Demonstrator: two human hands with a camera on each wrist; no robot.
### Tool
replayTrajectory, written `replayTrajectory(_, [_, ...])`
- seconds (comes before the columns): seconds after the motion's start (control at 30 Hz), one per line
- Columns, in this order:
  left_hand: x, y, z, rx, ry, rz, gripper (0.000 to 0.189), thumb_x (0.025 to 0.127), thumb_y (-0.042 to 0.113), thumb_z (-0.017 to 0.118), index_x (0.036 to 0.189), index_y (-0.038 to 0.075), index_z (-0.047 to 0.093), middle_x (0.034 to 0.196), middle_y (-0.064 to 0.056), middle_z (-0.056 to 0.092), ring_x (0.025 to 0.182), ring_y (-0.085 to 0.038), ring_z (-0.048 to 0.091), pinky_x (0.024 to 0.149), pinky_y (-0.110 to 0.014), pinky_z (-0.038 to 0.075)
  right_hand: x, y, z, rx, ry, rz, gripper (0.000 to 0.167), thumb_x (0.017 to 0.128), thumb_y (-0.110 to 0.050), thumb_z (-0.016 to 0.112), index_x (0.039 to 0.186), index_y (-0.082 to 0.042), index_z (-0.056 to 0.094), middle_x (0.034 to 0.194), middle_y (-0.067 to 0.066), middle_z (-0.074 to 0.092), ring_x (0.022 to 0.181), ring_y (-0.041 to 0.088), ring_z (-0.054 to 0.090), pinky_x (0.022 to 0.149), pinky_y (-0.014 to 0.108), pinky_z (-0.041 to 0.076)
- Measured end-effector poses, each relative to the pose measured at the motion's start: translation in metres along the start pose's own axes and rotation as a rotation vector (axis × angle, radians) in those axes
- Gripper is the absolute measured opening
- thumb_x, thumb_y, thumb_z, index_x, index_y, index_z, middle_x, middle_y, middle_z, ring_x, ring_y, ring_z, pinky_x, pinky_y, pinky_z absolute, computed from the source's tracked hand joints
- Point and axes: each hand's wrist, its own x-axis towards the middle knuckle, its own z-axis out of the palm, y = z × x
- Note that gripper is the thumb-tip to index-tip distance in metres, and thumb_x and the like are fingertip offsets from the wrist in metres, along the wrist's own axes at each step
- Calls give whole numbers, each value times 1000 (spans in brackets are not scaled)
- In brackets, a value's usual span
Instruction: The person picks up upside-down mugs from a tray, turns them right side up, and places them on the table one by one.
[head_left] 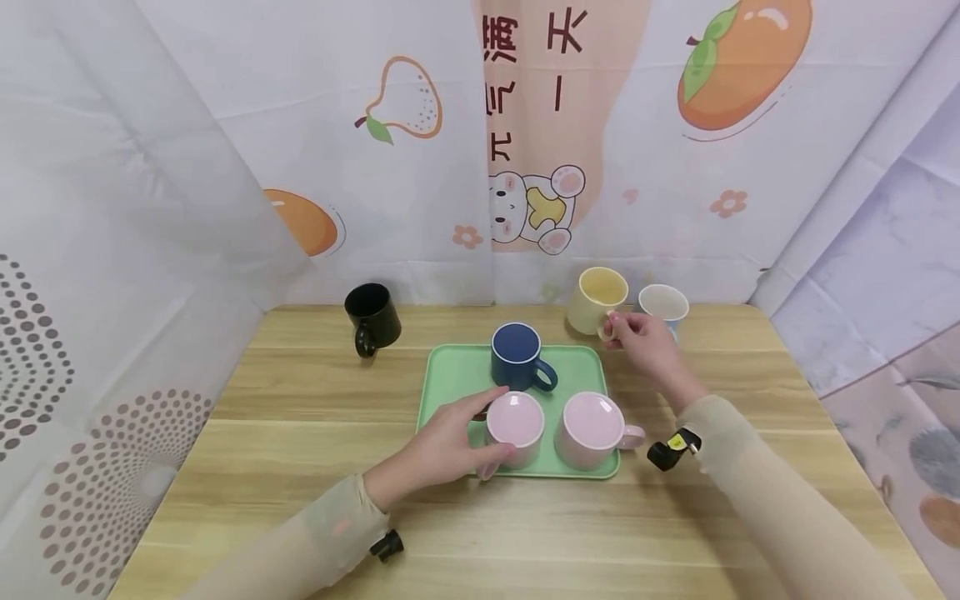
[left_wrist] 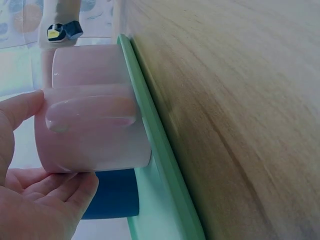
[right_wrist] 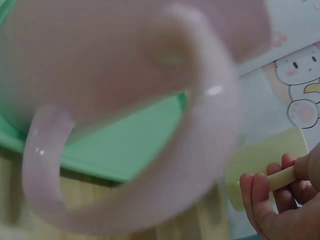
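My left hand (head_left: pixel 450 437) holds a pink mug (head_left: pixel 515 425) between thumb and fingers at the front of the green tray (head_left: pixel 457 367). In the left wrist view, thumb and fingers span this mug's body, its handle toward the camera. A second pink mug (head_left: pixel 588 433) stands beside it on the tray, handle pointing right. Behind them on the tray is a dark blue mug (head_left: pixel 516 358). Beyond the tray's back right corner, my right hand (head_left: pixel 648 346) pinches the handle of a pale yellow mug (head_left: pixel 596 302); the right wrist view shows fingers curled round that handle (right_wrist: pixel 282 178).
A black mug (head_left: pixel 373 317) stands at the back left of the wooden table (head_left: pixel 315 417). Right of the yellow mug is a white and light blue mug (head_left: pixel 663 303), partly behind my right hand. A printed curtain (head_left: pixel 420 208) hangs along the table's back edge.
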Motion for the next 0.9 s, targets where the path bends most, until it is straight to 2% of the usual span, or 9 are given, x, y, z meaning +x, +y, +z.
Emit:
replayTrajectory(0.17, [0,1,0,3,-11,0,83,94,31,90,163,7,50,156,-9,62,133,-27,66,113,-50,54,1,7,2,-112,18,31,47,118,-32,49,120,9,71,117,23,73,99,24,75,83,18,57])
replayTrajectory(0.33, [1,1,0,42,-10,-5,86,93,33,90,164,9,49,158,-9,61,135,-26,66,114,-49,54,4,11,4,-197,25,42,49,118,-35,50,125,7,73,114,22,77,104,34,76,77,13,51])
replayTrajectory(0.77, [4,1,0,61,-15,3,87,94,39,89,165,9,48,160,-7,59,138,-23,64,116,-48,52,7,11,5,-243,33,18,48,118,-33,50,123,8,74,107,23,78,100,38,77,73,15,50])
replayTrajectory(0.9, [6,1,-1,70,-21,16,85,95,41,87,164,6,49,160,-8,59,139,-23,63,117,-47,51,6,10,5,-227,17,22,48,117,-32,50,127,9,73,112,26,77,100,38,78,75,14,52])
